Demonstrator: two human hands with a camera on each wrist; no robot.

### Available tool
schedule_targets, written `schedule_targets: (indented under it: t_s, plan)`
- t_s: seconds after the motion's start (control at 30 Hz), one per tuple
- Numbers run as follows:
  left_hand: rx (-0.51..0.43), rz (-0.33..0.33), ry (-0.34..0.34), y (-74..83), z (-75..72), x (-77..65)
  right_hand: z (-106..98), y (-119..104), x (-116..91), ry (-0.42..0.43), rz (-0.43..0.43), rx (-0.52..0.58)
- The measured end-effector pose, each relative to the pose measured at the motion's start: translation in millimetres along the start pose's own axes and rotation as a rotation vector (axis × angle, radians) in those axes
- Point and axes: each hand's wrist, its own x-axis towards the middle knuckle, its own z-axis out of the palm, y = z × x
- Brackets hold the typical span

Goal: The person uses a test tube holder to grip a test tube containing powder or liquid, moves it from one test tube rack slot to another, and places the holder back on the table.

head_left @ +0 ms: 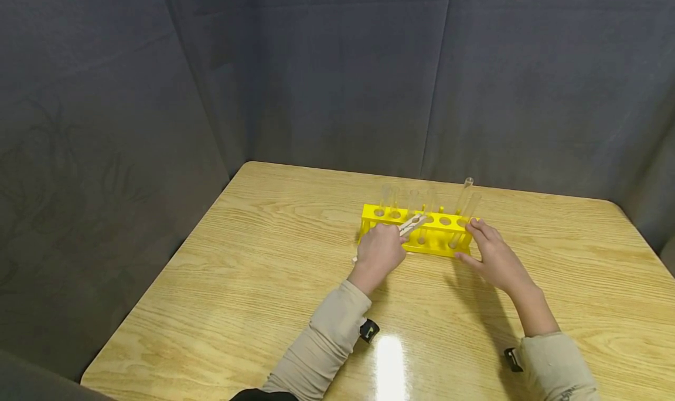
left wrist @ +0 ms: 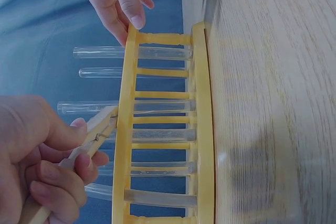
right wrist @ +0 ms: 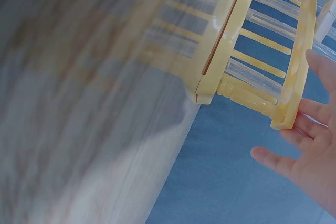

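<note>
My left hand (head_left: 381, 248) grips a wooden test tube holder (head_left: 412, 224), thumb and curled fingers around its arms. In the left wrist view, the holder's tip (left wrist: 111, 115) lies right at the rack's top bar, overlapping a clear test tube (left wrist: 79, 107). The yellow test tube rack (head_left: 437, 250) stands upright on the table, with several clear tubes in its holes. My right hand (head_left: 498, 260) is at the rack's right end, its fingers (right wrist: 315, 109) extended and touching the end of the top bar. Its lowest digit sticks out apart from the rack in the right wrist view.
At the rack's right end, one tube (head_left: 471, 206) leans in its hole, with a round-ended tube (head_left: 467, 189) behind it. The wood-grain table (head_left: 253, 284) extends around the rack, and grey curtains (head_left: 337, 84) hang beyond its edges.
</note>
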Motion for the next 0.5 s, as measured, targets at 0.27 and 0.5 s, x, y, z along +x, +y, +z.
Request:
schedule_targets:
  t_s: [0.27, 0.5]
  plan:
    - [0.013, 0.004, -0.003, 0.1, -1.7, -1.0, -0.7, 0.5, 0.7, -0.006, 0.004, 0.000]
    - [0.013, 0.028, 0.001, -0.6, -2.1, -2.5, -0.6, 0.0, -0.1, -0.009, 0.006, 0.004]
